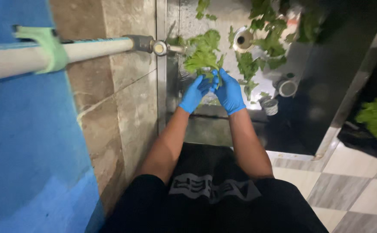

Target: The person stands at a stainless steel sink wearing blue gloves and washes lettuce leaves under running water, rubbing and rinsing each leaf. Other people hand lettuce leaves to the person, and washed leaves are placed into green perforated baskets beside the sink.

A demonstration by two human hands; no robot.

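While a white pipe (33, 58) with a tap (160, 47) enters from the left, the left hand (193, 95) and right hand (229, 92), both blue-gloved, close together around the stems of a leafy green bunch (203, 54). Its long axis runs away from the person, leaves fanning beyond the fingertips above the steel sink (223, 17). Loose leaves (266, 43) lie rightward, near the drain.

Single head-worn camera, looking steeply down over wearer's chest and forearms. Faces wet steel sink (223, 26) ahead, close range, gloved hands mid-frame. Tiled wall (128, 99) and tap pipe (89, 49) at left edge, checkered floor (356, 190) at lower right. No second view.
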